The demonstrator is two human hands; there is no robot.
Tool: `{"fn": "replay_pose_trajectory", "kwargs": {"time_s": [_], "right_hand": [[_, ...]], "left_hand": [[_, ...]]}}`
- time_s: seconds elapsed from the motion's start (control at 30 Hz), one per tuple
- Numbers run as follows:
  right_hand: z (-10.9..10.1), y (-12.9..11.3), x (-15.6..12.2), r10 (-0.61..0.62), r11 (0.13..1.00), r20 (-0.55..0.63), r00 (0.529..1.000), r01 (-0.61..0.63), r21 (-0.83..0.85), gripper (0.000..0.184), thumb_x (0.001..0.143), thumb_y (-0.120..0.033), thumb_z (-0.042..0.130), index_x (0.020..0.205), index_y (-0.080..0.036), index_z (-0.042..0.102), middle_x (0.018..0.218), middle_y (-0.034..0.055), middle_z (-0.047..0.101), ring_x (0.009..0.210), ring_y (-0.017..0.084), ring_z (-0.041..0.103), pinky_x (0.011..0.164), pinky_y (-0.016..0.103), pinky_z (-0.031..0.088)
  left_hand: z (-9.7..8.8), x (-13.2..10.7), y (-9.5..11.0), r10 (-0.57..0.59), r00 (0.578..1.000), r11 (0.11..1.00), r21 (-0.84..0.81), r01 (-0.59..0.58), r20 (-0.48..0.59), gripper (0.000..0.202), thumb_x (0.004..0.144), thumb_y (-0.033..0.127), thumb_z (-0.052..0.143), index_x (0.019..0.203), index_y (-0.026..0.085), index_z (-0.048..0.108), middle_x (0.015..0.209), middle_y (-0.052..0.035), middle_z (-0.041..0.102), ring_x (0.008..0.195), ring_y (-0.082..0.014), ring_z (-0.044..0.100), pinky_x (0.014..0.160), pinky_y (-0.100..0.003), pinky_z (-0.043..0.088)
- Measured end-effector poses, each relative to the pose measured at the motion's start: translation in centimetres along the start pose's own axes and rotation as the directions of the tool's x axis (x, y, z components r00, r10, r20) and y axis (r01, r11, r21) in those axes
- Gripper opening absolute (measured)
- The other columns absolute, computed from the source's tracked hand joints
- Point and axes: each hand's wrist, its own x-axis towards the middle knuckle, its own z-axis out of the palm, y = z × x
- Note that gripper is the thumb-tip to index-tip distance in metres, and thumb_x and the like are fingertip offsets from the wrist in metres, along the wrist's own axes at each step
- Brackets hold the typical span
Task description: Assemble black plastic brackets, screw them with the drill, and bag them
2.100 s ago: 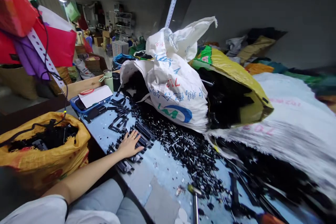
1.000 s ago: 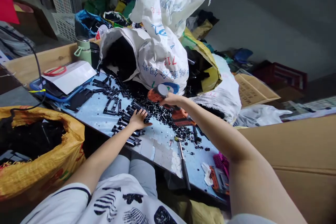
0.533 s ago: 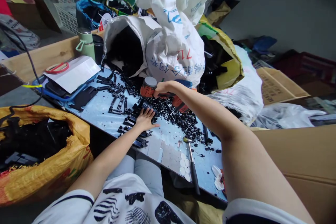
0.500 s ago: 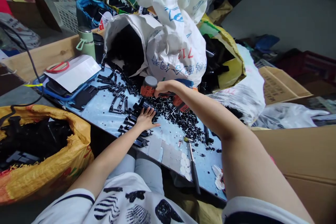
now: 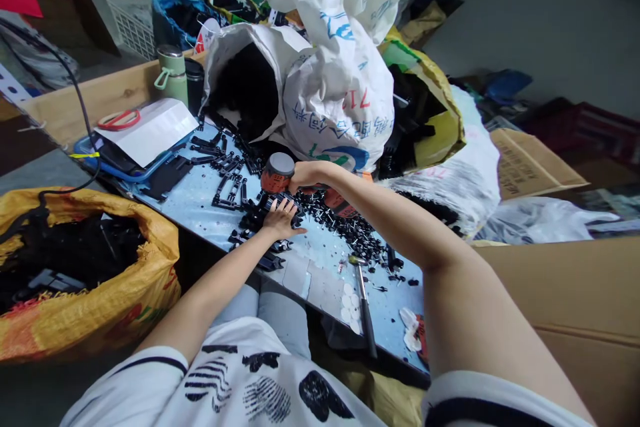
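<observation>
My right hand (image 5: 306,175) is wrapped round an orange and black power drill (image 5: 277,177), with its round grey end facing up. Just below the drill, my left hand (image 5: 281,220) lies flat with fingers apart on a row of black plastic parts (image 5: 256,215). The drill's tip is hidden from my view. Beside both hands spreads a heap of small black pieces and screws (image 5: 350,223). Several long black parts (image 5: 233,180) lie left of the hands on the light blue tabletop (image 5: 195,213).
A hammer (image 5: 367,313) lies across the table's front edge. White sacks (image 5: 340,100) and a yellow sack (image 5: 445,127) stand behind. At left are a green bottle (image 5: 173,77), red scissors (image 5: 120,120) and a yellow sack of black parts (image 5: 150,280). A cardboard box (image 5: 575,300) stands right.
My right hand has brought the drill lower and slightly left, closer to my left hand. The left hand stays on the black parts. The whole view has shifted slightly.
</observation>
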Motion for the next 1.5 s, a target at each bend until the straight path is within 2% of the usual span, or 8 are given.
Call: {"fn": "replay_pose_trajectory", "kwargs": {"time_s": [0.2, 0.37, 0.5, 0.67, 0.8, 0.97, 1.23, 1.5], "right_hand": [[1.1, -1.2, -2.1, 0.021, 1.000, -0.124, 0.992, -0.020, 0.008, 0.016, 0.061, -0.025, 0.064, 0.068, -0.010, 0.064, 0.056, 0.0026, 0.058, 0.052, 0.012, 0.053, 0.048, 0.022, 0.039], [1.6, -2.8, -2.3, -0.031, 0.999, -0.072, 0.997, 0.030, -0.023, 0.016, 0.062, -0.026, 0.063, 0.066, -0.010, 0.064, 0.057, 0.0028, 0.059, 0.052, 0.013, 0.053, 0.048, 0.023, 0.039], [1.7, -4.5, -2.2, 0.002, 0.996, -0.102, 0.995, -0.011, -0.089, 0.017, 0.060, -0.024, 0.065, 0.069, -0.009, 0.066, 0.056, 0.0024, 0.058, 0.053, 0.014, 0.054, 0.049, 0.024, 0.040], [2.9, -5.0, -4.2, -0.041, 0.994, -0.119, 0.992, 0.028, -0.110, 0.015, 0.061, -0.025, 0.061, 0.064, -0.011, 0.065, 0.055, 0.0038, 0.059, 0.050, 0.014, 0.054, 0.048, 0.024, 0.039], [4.1, -5.3, -5.4, -0.099, 0.989, -0.066, 0.993, 0.092, -0.113, 0.014, 0.060, -0.025, 0.060, 0.063, -0.012, 0.065, 0.056, 0.0039, 0.059, 0.050, 0.014, 0.053, 0.048, 0.024, 0.039], [5.4, -6.4, -4.7, -0.076, 0.988, -0.013, 0.997, 0.074, -0.139, 0.015, 0.059, -0.024, 0.059, 0.064, -0.011, 0.065, 0.053, 0.0029, 0.057, 0.050, 0.014, 0.053, 0.047, 0.023, 0.039], [6.4, -7.1, -7.1, -0.151, 0.970, -0.136, 0.979, 0.120, -0.210, 0.023, 0.060, -0.031, 0.066, 0.076, -0.015, 0.068, 0.065, 0.0045, 0.063, 0.061, 0.018, 0.059, 0.050, 0.024, 0.038], [6.7, -10.1, -6.5, -0.123, 0.980, 0.027, 0.992, 0.126, -0.153, 0.012, 0.060, -0.021, 0.059, 0.063, -0.011, 0.065, 0.057, 0.0040, 0.061, 0.053, 0.015, 0.057, 0.047, 0.022, 0.040]], "left_hand": [[0.5, -5.9, 0.8, -0.078, 0.995, 0.996, -0.035, 0.077, -0.056, 0.094, 0.078, 0.075, 0.030, 0.141, 0.005, 0.030, 0.151, -0.0189, 0.019, 0.142, -0.0300, 0.009, 0.115, -0.045, 0.008], [1.0, -9.1, 0.6, -0.054, 0.995, 0.999, -0.014, 0.053, -0.087, 0.092, 0.080, 0.074, 0.029, 0.141, 0.005, 0.029, 0.151, -0.0184, 0.020, 0.142, -0.0285, 0.009, 0.116, -0.044, 0.006], [0.9, -9.1, 0.6, -0.044, 0.997, 0.999, -0.005, 0.043, -0.071, 0.091, 0.080, 0.074, 0.030, 0.142, 0.007, 0.027, 0.151, -0.0182, 0.019, 0.142, -0.0285, 0.010, 0.115, -0.046, 0.008], [0.9, -9.0, 0.4, -0.008, 0.992, 1.000, 0.017, 0.010, -0.123, 0.091, 0.080, 0.074, 0.032, 0.141, 0.006, 0.029, 0.150, -0.0195, 0.023, 0.141, -0.0295, 0.013, 0.114, -0.047, 0.009], [1.1, -9.0, 0.3, 0.000, 0.985, 1.000, 0.030, 0.006, -0.170, 0.093, 0.078, 0.076, 0.033, 0.137, 0.005, 0.036, 0.147, -0.0210, 0.028, 0.139, -0.0319, 0.019, 0.113, -0.046, 0.012], [1.0, -9.3, 0.4, 0.008, 0.978, 1.000, 0.031, -0.002, -0.211, 0.091, 0.079, 0.075, 0.031, 0.136, 0.005, 0.037, 0.145, -0.0206, 0.034, 0.135, -0.0325, 0.028, 0.111, -0.045, 0.018], [-0.2, -9.6, 0.8, -0.055, 0.994, 0.998, -0.031, 0.053, -0.097, 0.087, 0.080, 0.075, 0.028, 0.138, 0.010, 0.033, 0.139, -0.0182, 0.042, 0.131, -0.0312, 0.034, 0.107, -0.044, 0.024], [-1.2, -9.8, 1.3, -0.052, 0.993, 0.999, -0.017, 0.051, -0.106, 0.079, 0.082, 0.072, 0.026, 0.137, 0.015, 0.034, 0.139, -0.0149, 0.042, 0.132, -0.0310, 0.030, 0.105, -0.042, 0.026]]}}
